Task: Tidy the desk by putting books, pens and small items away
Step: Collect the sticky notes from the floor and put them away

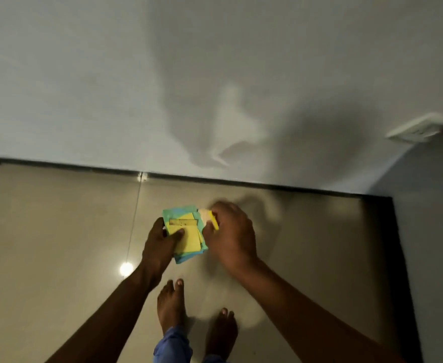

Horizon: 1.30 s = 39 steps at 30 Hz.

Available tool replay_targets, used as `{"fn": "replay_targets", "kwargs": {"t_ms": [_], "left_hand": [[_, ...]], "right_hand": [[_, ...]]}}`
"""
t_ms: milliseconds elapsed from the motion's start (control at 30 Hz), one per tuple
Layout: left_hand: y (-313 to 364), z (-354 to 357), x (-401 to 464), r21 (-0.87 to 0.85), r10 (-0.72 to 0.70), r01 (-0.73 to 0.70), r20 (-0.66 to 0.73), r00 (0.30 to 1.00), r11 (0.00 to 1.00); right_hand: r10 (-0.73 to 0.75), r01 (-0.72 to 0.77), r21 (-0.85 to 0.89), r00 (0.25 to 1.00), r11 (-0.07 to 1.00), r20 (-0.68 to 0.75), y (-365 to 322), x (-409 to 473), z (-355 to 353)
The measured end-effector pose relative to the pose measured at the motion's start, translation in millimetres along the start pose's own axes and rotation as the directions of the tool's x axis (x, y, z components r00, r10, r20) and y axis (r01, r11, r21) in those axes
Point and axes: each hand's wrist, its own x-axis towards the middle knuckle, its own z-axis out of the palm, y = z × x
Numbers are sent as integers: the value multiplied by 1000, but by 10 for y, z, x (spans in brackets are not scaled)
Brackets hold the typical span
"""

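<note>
A pale wall [110,74] filled the upper part of the view, carrying the blurred shadow of the person, with a white switch plate [414,129] near its right side. Below it, past a dark skirting line, lay the glossy beige tiled floor [45,231], which showed a bright lamp reflection left of the arms. The person stood on it barefoot, both feet [169,307] visible beneath blue trouser hems [172,344]. Both forearms reached forward and met over the floor, with no desk in view. The left hand [160,247] gripped a stack of paper notes [185,235], teal and blue sheets beneath and yellow squares on top; its fingers curled under the stack's left edge while the thumb pressed down on the top yellow sheet. The right hand [232,234] was at the stack's right edge, fingers bent and closed around a small yellow and white item [209,218] held against the upper right corner of the notes. Motion blur left it unclear what that item was.
</note>
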Motion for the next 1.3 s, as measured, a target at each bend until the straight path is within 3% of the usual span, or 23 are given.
{"fn": "replay_targets", "kwargs": {"t_ms": [100,167,300,400,533,633,700,800,867,933,1000,1067,1200,1300], "left_hand": [[708,178,-534,17,93,-95,91,991,995],[1181,288,-903,14,133,-138,168,977,990],[1988,410,-1593,-80,127,-107,309,942,991],[2473,494,-2055,-161,127,-65,414,901,985],[2935,653,-2540,-273,123,24,508,853,962],[3169,806,-2819,-252,157,6,620,769,968],[3293,966,-2976,-176,182,-84,674,716,981],[3367,1242,-3095,-58,187,-217,746,639,974],[3419,1461,-3194,6,168,-284,796,582,959],[3464,1742,-3278,49,141,-334,841,522,941],[3474,2019,-3358,76,104,-348,876,470,934],[3429,2317,-3469,122,56,-393,910,412,911],[3241,2942,-3624,188,-20,-520,950,312,833],[3009,3483,-3636,207,-1,-709,960,280,675]], "right_hand": [[-81,77,-123,996,989,-29,-448,-201,-610],[-89,81,-116,994,990,-61,-691,-295,-1032],[21,-15,72,997,997,-74,-1107,-411,-1904],[27,5,196,987,981,-159,-1305,-544,-2473],[57,12,248,962,969,-268,-1448,-711,-3042],[101,-21,247,943,969,-316,-1447,-818,-3339],[152,-47,256,901,965,-407,-1412,-918,-3538],[253,-209,145,736,967,-628,-1319,-1070,-3857],[414,-359,221,653,907,-634,-1155,-1155,-4049],[619,-425,459,626,780,-474,-887,-1204,-4225],[734,-335,740,609,583,-302,-559,-1280,-4339],[778,-240,867,584,438,-231,-249,-1454,-4447],[854,-185,927,478,327,-206,252,-1863,-4705],[880,-156,928,403,338,-252,662,-2097,-4804]]}}
